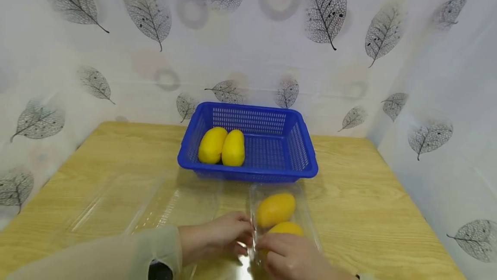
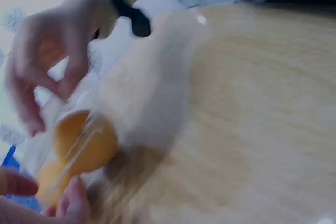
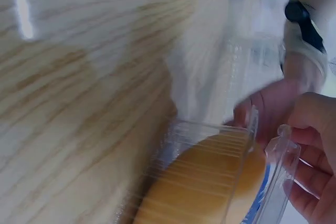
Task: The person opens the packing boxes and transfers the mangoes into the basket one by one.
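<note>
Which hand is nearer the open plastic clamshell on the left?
Left. The left hand is beside the clamshell; the right hand is farther right, at the mango container.

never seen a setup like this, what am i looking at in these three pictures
No machine: a person works bare-handed. The wide picture comes from a camera worn on the head; the closer two from one on each wrist. On the table are a blue basket with two yellow fruits, a clear plastic box holding more fruit, and clear plastic packaging to the left. The right hand pinches the box's edge; the left hand is at its left side, its grip too blurred to tell.
</note>
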